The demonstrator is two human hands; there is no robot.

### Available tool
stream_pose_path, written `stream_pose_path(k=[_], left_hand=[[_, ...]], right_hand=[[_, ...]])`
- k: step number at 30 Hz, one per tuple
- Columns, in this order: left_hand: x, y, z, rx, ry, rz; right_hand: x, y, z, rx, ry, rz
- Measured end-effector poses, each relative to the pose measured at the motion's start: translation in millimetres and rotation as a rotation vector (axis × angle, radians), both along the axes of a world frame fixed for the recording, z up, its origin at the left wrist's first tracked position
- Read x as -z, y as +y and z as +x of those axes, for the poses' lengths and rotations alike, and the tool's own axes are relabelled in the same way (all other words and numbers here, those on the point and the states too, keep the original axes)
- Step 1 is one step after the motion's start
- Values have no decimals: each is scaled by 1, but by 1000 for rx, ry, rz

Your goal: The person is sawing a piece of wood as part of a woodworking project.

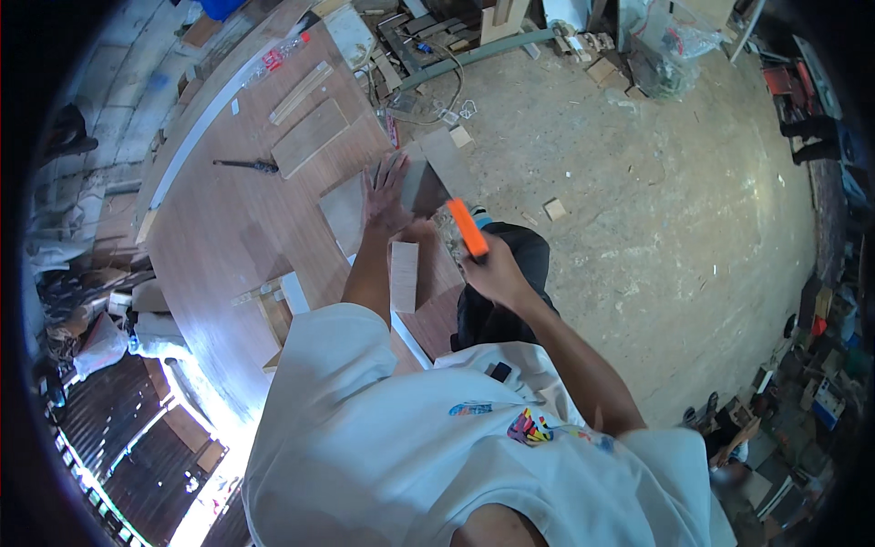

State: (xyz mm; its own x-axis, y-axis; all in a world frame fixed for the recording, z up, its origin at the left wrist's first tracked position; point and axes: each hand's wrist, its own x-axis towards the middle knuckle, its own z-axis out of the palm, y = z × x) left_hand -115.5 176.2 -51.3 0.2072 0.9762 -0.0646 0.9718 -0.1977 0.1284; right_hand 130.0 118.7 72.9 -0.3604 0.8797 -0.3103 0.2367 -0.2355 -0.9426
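On the left of the bench [200, 237] a slim dark tool [262, 166] lay apart from my work, and right of it a flat wooden panel [310, 139] rested, with pale wooden strips [301, 94] on its far side. Next to the right came the grey board [342, 217] under my left hand [385, 198], which was open, palm down, fingers spread toward the far side. Near it stood a wooden block [405, 278]. The board reached to about the bench's right edge; I couldn't tell how far it went past. Just right of there my right hand [494, 272] was closed around an orange tool [468, 228], whose working end I couldn't make out. To do this well, I reckoned, I had to lean real weight through the left palm so the board couldn't creep, keep those fingers out of the tool's line, and let the right wrist stay straight. My dark-trousered leg [529, 251] was close by, so each stroke needed to stay clear of it. Farther right, a wood scrap [554, 210] lay on the floor [656, 237].
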Motion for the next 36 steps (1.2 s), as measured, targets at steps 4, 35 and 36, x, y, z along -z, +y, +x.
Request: stream_pose_path(k=[4,35,36], left_hand=[[8,11,-2,-46,-38,24],[2,-1,-1,-32,-66,24],[8,0,3,-10,-77,20]], right_hand=[[13,32,-36,14,-72,17],[-51,-3,6,16,-87,-16],[-35,13,-2,8,-86,-99]])
